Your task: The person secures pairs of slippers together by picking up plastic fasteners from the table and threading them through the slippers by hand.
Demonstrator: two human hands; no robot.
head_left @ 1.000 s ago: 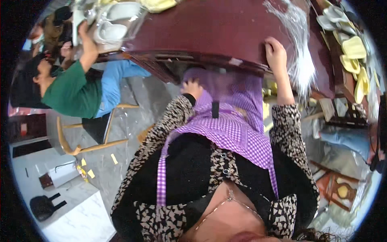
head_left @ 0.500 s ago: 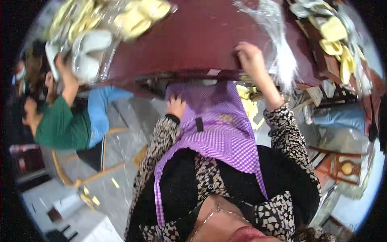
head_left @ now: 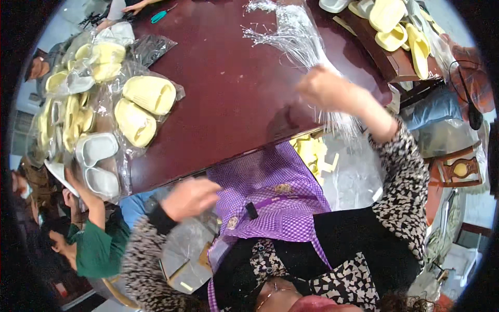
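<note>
- Dark red desk (head_left: 218,78): it fills the upper middle, its near edge running slantwise just past the person's lap.
- Purple checked apron (head_left: 291,203): worn by the person, with its upper end in this view close against the desk edge.
- Co-worker in a green top (head_left: 99,247): at the lower left, one arm raised towards the pale slippers.
- Heap of bagged slippers (head_left: 73,119): yellow and pale grey ones in clear plastic, along the desk's left end.
- Bundle of thin whitish strands (head_left: 301,34): on the right part of the desk, its lower ends fanning out over the near edge.
- Pair of yellow slippers (head_left: 153,93): side by side in clear wrapping, on the desk at the heap's right.
- Pair of pale grey slippers (head_left: 97,149): below the yellow pair, near the desk's left corner.
- Right hand (head_left: 330,88): blurred, fingers bent, in front of the strands; whether it grasps any, I cannot tell.
- Left hand (head_left: 191,198): blurred, fingers partly curled, beside the desk edge and apron; its grip cannot be made out.
- Teal tool (head_left: 159,17): lying near the desk's far side.
</note>
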